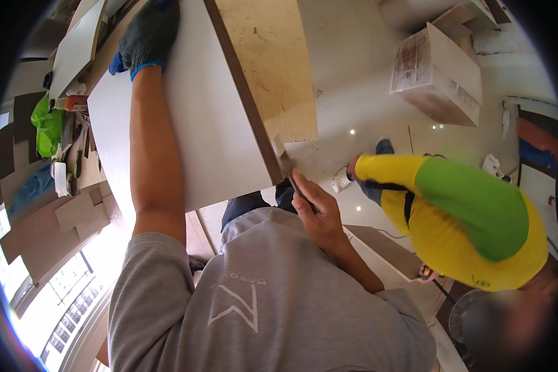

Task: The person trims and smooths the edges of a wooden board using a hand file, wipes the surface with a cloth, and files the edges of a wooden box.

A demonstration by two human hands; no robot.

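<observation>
Clasping a slim hand tool (283, 160) with a pale, block-like head, your bare right hand (319, 211) has its fingers closed around the handle; blur keeps the exact kind of tool unclear. The head points forward and slightly left of that grip, just beside the near right corner of the white panel (211, 118), and you cannot tell from here whether it touches. The panel lies left of and ahead of your right hand, with its dark brown edge strip (248, 93) running away from the tool.

Your left hand (149, 40), in a dark knit glove with a blue cuff, reaches well ahead to the panel's far left part, thumb out toward the left edge. Its fingertips run out of view, so whether it is clamped on the panel or merely resting there cannot be told.

Beyond the tool, alongside the brown strip, is a plywood sheet (279, 62). Left of your gloved hand and nearer to you sit a bright green bag (48, 127) and a bottle (74, 103) with orange contents. Well to the right and ahead of your right grip stands a pale box (440, 74); nearer on that side, a co-worker in a yellow-and-green top (477, 204) bends over.
</observation>
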